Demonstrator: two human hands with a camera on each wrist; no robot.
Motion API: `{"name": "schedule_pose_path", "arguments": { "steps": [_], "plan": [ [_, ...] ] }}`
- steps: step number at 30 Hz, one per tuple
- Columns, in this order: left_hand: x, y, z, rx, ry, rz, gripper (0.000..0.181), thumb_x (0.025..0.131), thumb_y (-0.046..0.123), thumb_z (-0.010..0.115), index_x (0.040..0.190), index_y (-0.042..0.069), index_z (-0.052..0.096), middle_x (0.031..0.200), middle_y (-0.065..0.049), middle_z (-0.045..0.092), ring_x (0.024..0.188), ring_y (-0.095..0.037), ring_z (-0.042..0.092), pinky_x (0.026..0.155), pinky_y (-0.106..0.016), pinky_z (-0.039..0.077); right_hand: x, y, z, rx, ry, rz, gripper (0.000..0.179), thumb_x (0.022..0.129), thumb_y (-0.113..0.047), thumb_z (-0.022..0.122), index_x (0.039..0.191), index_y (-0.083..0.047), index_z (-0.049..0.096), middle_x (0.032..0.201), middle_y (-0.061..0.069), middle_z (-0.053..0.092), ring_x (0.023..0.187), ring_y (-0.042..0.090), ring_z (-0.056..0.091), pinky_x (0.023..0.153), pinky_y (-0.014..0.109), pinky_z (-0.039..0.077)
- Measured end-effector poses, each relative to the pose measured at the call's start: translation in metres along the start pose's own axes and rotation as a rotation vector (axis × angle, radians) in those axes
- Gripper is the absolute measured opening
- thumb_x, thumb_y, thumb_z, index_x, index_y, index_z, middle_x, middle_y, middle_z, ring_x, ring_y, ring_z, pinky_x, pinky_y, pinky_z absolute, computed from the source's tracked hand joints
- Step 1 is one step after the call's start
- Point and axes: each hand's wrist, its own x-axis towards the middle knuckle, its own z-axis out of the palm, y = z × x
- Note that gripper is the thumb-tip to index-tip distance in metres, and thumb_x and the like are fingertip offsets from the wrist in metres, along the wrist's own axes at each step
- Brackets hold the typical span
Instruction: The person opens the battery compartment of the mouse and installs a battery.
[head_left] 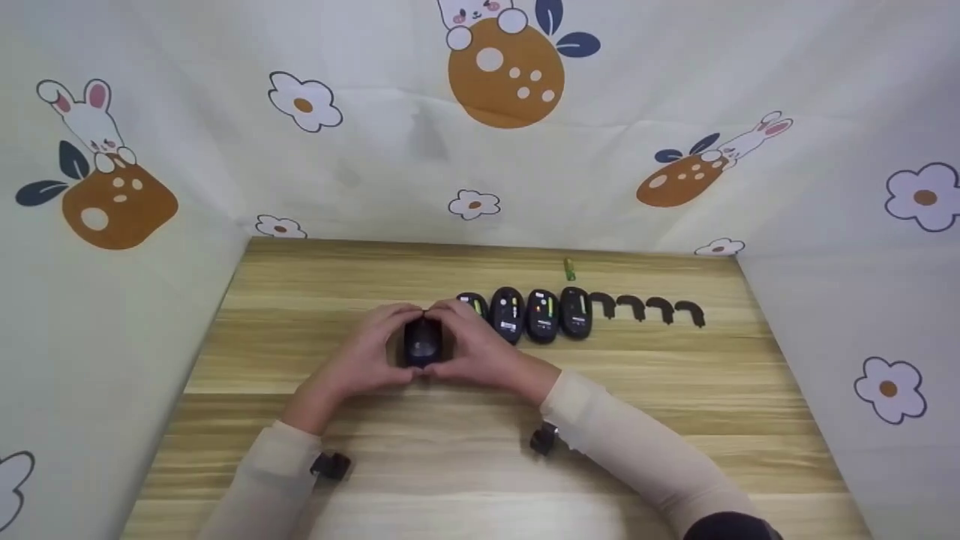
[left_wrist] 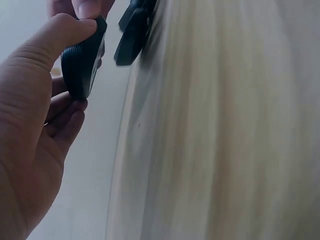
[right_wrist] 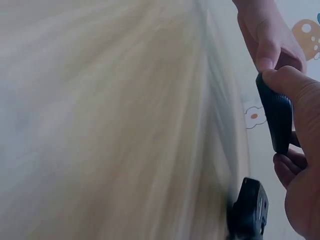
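A black computer mouse (head_left: 424, 343) is held between both hands left of a row of mice, its smooth rounded top facing up in the head view. My left hand (head_left: 366, 349) grips its left side, thumb at the near end and fingers at the far end. From the other side my right hand (head_left: 480, 346) grips it in the same way, and the thumbs nearly meet. In the left wrist view the mouse (left_wrist: 82, 62) shows a ridged side and is raised off the table. The right wrist view shows the mouse (right_wrist: 276, 112) edge-on, pinched by fingertips.
Several black mice (head_left: 541, 315) lie underside up in a row by the right hand, some with batteries showing in their slots. Right of them is a row of black curved covers (head_left: 660, 309). A green battery (head_left: 570, 269) lies behind on the wooden table (head_left: 450, 465). Patterned cloth walls (head_left: 375, 165) surround it.
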Motion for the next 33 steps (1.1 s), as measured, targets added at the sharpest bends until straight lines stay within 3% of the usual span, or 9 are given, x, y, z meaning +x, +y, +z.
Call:
{"name": "schedule_pose_path", "arguments": {
  "steps": [6,13,28,33],
  "plan": [
    [0.006,0.008,0.012,0.046,-0.016,0.03,0.094,0.078,0.028,0.099,0.158,0.003,0.057,0.161,-0.013,0.054,0.15,-0.035,0.048,0.127,-0.053,0.04,-0.017,0.004,-0.009,-0.017,0.016,-0.014,0.085,0.083,-0.026,0.099,0.152,0.0,0.057,0.157,0.019,0.052,0.148,0.029,0.048,0.128,0.041,0.04],
    [0.013,0.02,0.026,0.063,0.006,0.051,0.096,0.078,0.031,0.099,0.16,0.006,0.056,0.162,-0.01,0.053,0.149,-0.032,0.049,0.125,-0.053,0.043,-0.035,0.005,-0.023,0.006,0.006,0.027,0.087,0.084,-0.027,0.098,0.156,-0.002,0.055,0.163,0.02,0.047,0.153,0.03,0.044,0.13,0.045,0.037],
    [0.027,0.05,0.055,0.019,-0.021,0.131,0.094,0.08,0.034,0.096,0.16,0.004,0.055,0.163,-0.011,0.053,0.152,-0.033,0.047,0.127,-0.052,0.041,-0.083,0.01,-0.046,0.052,0.045,0.086,0.085,0.084,-0.028,0.098,0.156,-0.005,0.057,0.163,0.02,0.048,0.154,0.03,0.044,0.13,0.049,0.037],
    [0.03,0.058,0.061,0.003,-0.036,0.153,0.094,0.08,0.033,0.095,0.16,0.004,0.055,0.163,-0.014,0.052,0.152,-0.034,0.047,0.127,-0.054,0.041,-0.096,0.011,-0.05,0.081,0.059,0.108,0.085,0.084,-0.025,0.098,0.156,-0.007,0.057,0.164,0.014,0.047,0.153,0.028,0.046,0.129,0.047,0.038]
  ]
}}
